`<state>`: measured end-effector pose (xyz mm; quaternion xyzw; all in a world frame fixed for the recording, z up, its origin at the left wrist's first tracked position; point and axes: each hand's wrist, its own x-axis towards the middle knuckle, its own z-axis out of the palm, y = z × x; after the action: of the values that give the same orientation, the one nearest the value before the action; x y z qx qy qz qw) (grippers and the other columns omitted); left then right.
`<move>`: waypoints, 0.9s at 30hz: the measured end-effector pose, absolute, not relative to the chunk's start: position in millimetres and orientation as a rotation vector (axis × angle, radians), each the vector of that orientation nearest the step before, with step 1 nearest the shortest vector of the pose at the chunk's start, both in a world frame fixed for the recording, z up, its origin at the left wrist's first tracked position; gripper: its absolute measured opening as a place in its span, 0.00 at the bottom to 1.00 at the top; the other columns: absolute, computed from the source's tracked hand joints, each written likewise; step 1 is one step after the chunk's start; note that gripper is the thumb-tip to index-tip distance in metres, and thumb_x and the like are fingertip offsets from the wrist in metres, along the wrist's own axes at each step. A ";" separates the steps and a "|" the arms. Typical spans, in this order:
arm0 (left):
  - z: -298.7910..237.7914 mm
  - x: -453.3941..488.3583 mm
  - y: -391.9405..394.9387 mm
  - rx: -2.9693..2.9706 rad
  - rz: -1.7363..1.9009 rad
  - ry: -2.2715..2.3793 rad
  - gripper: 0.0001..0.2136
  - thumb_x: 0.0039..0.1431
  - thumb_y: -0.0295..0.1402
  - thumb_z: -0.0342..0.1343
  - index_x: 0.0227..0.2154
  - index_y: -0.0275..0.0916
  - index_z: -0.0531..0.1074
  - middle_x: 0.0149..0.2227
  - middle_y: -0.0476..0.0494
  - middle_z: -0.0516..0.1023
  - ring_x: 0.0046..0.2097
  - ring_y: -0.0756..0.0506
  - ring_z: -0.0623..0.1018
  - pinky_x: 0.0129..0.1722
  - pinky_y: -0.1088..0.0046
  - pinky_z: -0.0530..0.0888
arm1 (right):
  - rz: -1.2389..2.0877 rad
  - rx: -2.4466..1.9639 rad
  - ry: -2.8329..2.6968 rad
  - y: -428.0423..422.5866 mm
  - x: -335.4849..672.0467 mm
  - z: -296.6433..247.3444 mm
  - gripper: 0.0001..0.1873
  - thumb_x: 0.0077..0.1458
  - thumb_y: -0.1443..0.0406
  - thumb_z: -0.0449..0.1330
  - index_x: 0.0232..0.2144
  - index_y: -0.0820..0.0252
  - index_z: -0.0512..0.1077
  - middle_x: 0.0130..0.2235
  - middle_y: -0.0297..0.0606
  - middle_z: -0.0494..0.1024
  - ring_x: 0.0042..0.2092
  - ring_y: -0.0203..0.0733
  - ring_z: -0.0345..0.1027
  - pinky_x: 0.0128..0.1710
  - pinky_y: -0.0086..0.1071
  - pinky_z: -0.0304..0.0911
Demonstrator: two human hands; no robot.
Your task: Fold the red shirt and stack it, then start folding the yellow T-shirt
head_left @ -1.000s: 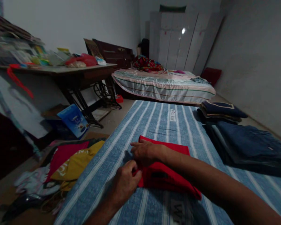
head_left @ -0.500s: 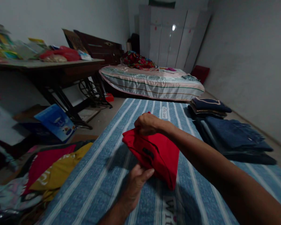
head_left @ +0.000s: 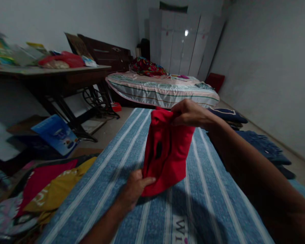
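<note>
A folded red garment (head_left: 178,156) with a dark patch on it is held up on edge over the blue-and-white striped bedspread (head_left: 117,189). My right hand (head_left: 189,113) pinches its top edge. Lower down, my left hand (head_left: 136,186) grips the bottom left corner, thumb on the near side and the fingers partly hidden behind the cloth. Whether the garment's lower edge touches the bedspread is hard to tell.
Folded jeans (head_left: 263,147) and folded dark clothes (head_left: 227,115) are stacked on the right. Several loose garments (head_left: 53,183) lie at the left edge. A sewing-machine table (head_left: 73,73) stands left; another bed (head_left: 162,91) lies ahead.
The red garment has been tipped from nearly flat to upright. My right hand has moved up and to the right with its top edge; my left hand has shifted slightly left.
</note>
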<state>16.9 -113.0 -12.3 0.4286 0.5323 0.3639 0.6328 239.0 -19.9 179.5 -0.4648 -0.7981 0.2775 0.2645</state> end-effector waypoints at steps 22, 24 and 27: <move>-31.5 -5.5 -94.8 2.391 0.596 1.688 0.22 0.58 0.39 0.47 0.51 0.31 0.68 0.60 0.30 0.63 0.63 0.36 0.60 0.61 0.57 0.59 | 0.291 -1.910 -1.881 -93.3 300.4 -48.7 0.18 0.58 0.58 0.48 0.45 0.60 0.71 0.43 0.46 0.76 0.42 0.49 0.71 0.39 0.38 0.64; -39.2 8.5 -110.9 2.413 0.456 1.758 0.27 0.59 0.42 0.47 0.56 0.28 0.64 0.64 0.28 0.55 0.66 0.35 0.52 0.62 0.55 0.56 | 0.211 -1.805 -1.943 -92.3 288.6 -51.0 0.19 0.59 0.59 0.48 0.48 0.59 0.69 0.49 0.48 0.73 0.47 0.50 0.69 0.46 0.40 0.64; -50.5 22.5 -121.9 2.391 0.280 1.849 0.33 0.59 0.48 0.47 0.60 0.28 0.59 0.66 0.28 0.49 0.67 0.33 0.50 0.62 0.51 0.55 | 0.119 -1.701 -2.037 -89.9 270.5 -62.1 0.24 0.58 0.58 0.51 0.54 0.64 0.65 0.58 0.52 0.65 0.59 0.54 0.59 0.56 0.44 0.58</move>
<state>22.5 -121.9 -50.5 0.7865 0.6083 0.0922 0.0528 270.5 -89.9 -62.1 -0.6216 -0.7444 0.0435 0.2400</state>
